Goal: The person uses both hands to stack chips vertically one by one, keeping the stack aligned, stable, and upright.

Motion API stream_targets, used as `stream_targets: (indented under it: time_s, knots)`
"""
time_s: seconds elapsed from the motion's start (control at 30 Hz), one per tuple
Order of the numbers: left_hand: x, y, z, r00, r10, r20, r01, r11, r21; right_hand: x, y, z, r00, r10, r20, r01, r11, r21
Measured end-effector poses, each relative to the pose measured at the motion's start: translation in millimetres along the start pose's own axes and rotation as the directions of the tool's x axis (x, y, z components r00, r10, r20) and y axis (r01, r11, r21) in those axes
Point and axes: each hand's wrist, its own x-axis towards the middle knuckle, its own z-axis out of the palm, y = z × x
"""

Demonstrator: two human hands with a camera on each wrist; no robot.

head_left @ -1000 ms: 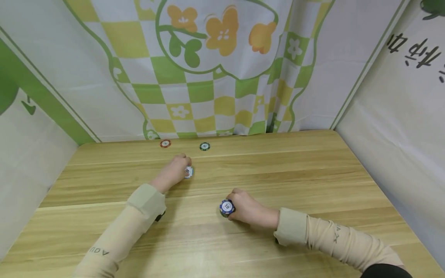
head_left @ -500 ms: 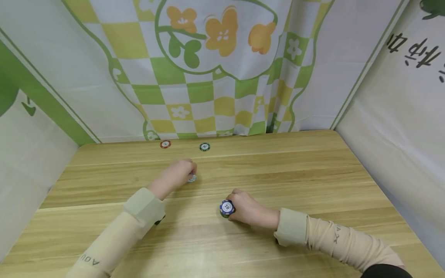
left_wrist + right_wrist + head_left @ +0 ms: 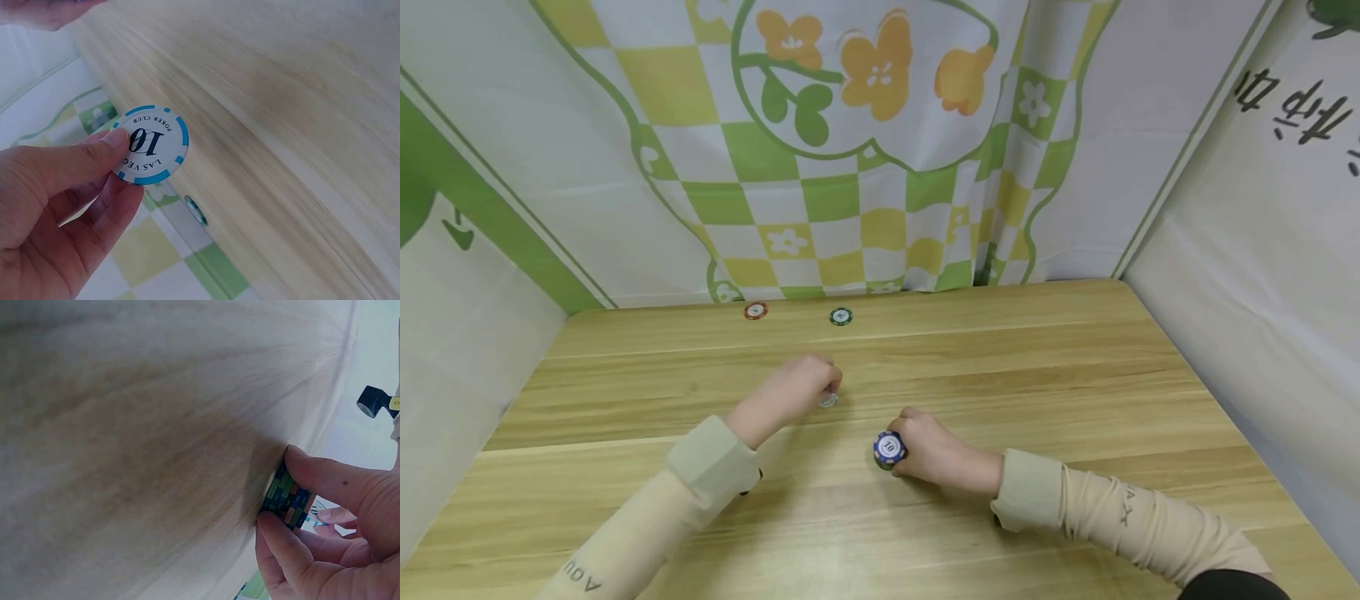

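Note:
My left hand (image 3: 793, 392) pinches a white poker chip with light blue edge marks (image 3: 164, 140) between thumb and fingers; it reads 10 in the left wrist view. This chip is held above the table, left of and beyond a short stack of poker chips (image 3: 889, 448). Thumb and fingers of my right hand (image 3: 942, 452) grip that stack from the right side. A blue chip marked 10 tops the stack, and green edges show lower down in the right wrist view. Part of the stack is covered by the fingers.
A red poker chip (image 3: 756, 311) and a green poker chip (image 3: 841, 317) lie flat near the back edge of the wooden table (image 3: 1037, 358). Behind stands a checked, flowered curtain (image 3: 850, 192). White printed sheets (image 3: 1247, 275) flank the table.
My left hand has carried the white chip rightward and toward the front, closer to the stack. The chip has tilted. My right hand and the stack stay put.

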Motion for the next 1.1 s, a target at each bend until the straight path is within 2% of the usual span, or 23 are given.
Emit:
stream_targets:
  time_s: [0.27,0.43,0.6,0.77,0.93,1.1]
  knots:
    - [-1.8,5.1,-1.4,1.000,0.012,0.002,-0.012,0.999,-0.044,0.3,0.6,0.2,1.000,-0.012,-0.009,0.012,1.000,-0.002]
    - [-1.4,6.2,-1.7,1.000,0.022,0.014,-0.020,0.992,-0.126,0.4,1.0,0.4,1.000,-0.015,-0.011,0.015,1.000,-0.004]
    - [0.0,8.0,-2.7,0.998,0.025,0.050,-0.013,0.973,-0.232,0.6,1.1,0.8,0.999,-0.031,-0.022,0.031,0.999,-0.018]
    - [2.4,8.6,-2.5,0.997,0.012,0.075,0.013,0.944,-0.331,0.2,0.6,0.1,0.999,-0.032,-0.021,0.032,0.999,-0.024]
    - [4.2,9.6,-0.8,0.993,-0.025,0.114,0.071,0.903,-0.423,0.0,-0.2,-0.9,1.000,-0.013,-0.007,0.012,1.000,-0.015]
    - [5.1,11.4,1.4,0.982,-0.084,0.170,0.162,0.838,-0.522,-0.4,-0.7,-1.8,1.000,-0.007,0.001,0.007,1.000,-0.011]
